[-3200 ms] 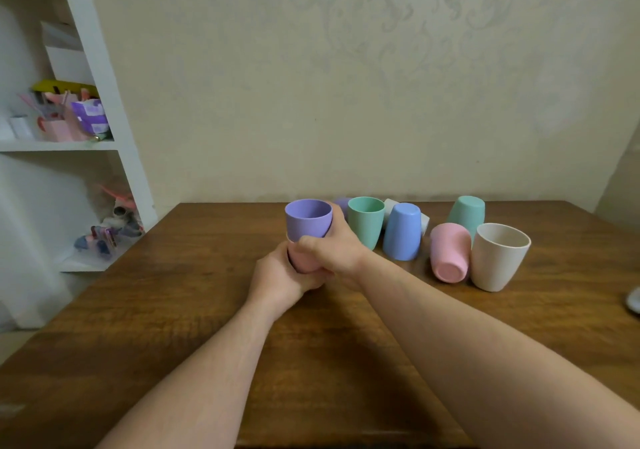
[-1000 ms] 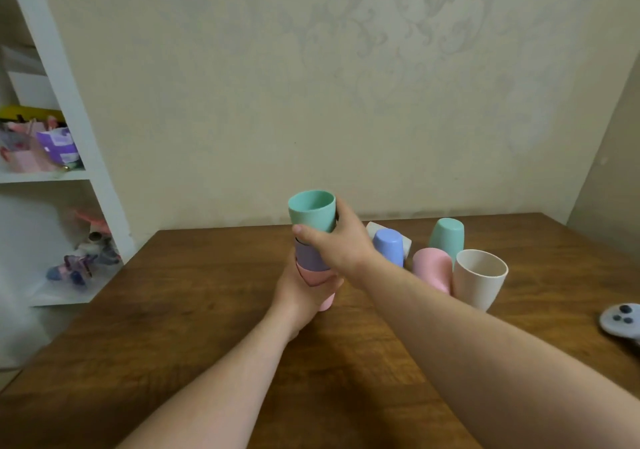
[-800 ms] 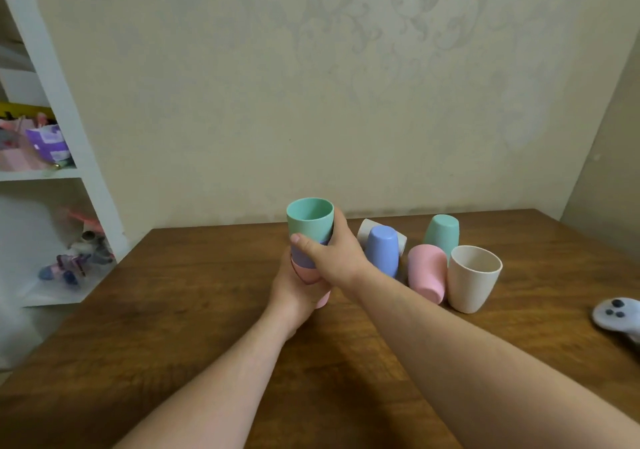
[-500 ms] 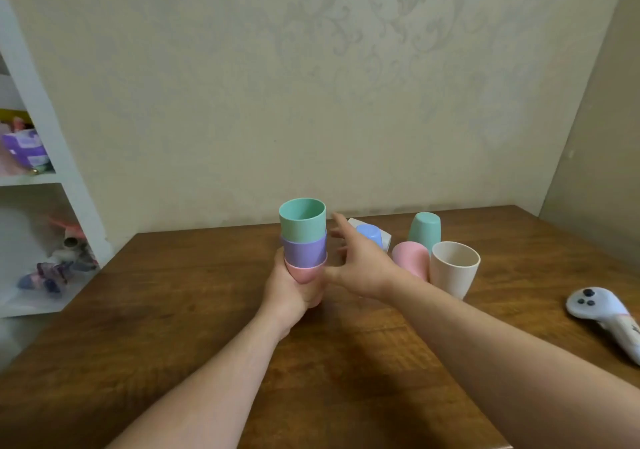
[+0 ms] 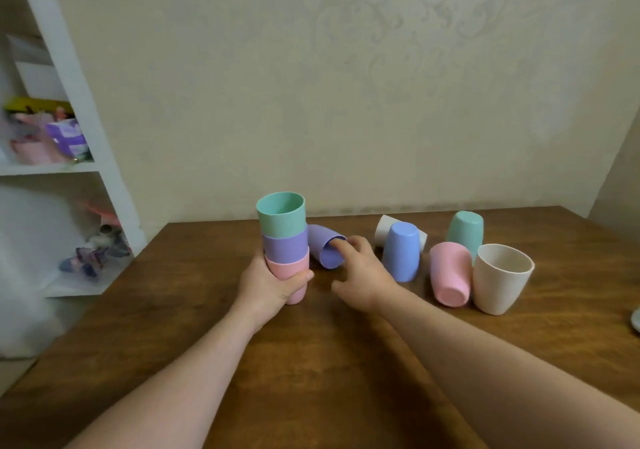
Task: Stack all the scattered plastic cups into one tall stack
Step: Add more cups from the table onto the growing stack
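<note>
My left hand (image 5: 266, 284) grips the pink bottom cup of a stack (image 5: 284, 237) of three: pink, purple, green on top, standing upright on the wooden table (image 5: 311, 362). A purple cup (image 5: 323, 246) lies on its side just right of the stack, mouth toward me. My right hand (image 5: 363, 268) has fingertips at that cup's rim, fingers spread, not closed around it. Further right are an upside-down blue cup (image 5: 401, 251), a white cup (image 5: 382, 230) lying behind it, an upside-down green cup (image 5: 465, 230), a tipped pink cup (image 5: 450, 274) and an upright cream cup (image 5: 500, 277).
A white shelf unit (image 5: 79, 109) with small cluttered items stands at the left, beside the table's left edge. The wall runs along the table's far edge. A pale object (image 5: 635, 319) shows at the right frame edge.
My right hand has let go of the green cup, which now sits on the stack, and has moved right and down to the lying purple cup. My left hand keeps holding the stack.
</note>
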{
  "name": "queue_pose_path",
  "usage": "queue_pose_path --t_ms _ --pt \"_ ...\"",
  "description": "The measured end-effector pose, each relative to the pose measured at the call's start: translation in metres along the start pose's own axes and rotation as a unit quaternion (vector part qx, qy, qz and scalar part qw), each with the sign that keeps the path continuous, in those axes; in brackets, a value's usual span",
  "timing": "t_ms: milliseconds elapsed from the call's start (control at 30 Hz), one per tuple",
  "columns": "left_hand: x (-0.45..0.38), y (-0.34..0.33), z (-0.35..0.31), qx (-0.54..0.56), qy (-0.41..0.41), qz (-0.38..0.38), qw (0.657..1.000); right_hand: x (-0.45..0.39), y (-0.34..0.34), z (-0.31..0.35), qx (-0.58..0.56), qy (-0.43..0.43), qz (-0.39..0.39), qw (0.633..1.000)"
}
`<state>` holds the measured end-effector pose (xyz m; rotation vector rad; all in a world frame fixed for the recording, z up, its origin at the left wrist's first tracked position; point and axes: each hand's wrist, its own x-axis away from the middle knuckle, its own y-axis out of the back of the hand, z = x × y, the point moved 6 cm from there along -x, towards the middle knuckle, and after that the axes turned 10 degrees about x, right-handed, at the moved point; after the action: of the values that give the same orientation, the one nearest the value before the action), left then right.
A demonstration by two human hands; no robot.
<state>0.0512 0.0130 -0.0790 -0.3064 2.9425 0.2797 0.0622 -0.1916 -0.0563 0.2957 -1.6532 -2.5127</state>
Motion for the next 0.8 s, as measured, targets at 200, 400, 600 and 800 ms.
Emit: queue_pose_path --t_ms 200,400,600,800 --pt "0.0 0.003 0.01 -0.011 0.014 -0.004 1.0 -0.041 -0.021 0.02 0.031 -0.038 -0.051 0.997" --pt "-0.007 0.004 0.016 -0.018 0.034 0.004 0.999 -0.045 -0.039 0.029 0.036 0.012 -0.048 0.998" --pt "-0.006 0.005 0.012 -0.02 0.035 -0.002 0.999 -0.011 -0.016 0.013 0.034 0.002 -0.073 0.997" --pt "-0.001 0.001 0.006 -0.024 0.036 -0.003 0.999 0.033 0.022 -0.013 -0.074 -0.028 -0.136 0.988"
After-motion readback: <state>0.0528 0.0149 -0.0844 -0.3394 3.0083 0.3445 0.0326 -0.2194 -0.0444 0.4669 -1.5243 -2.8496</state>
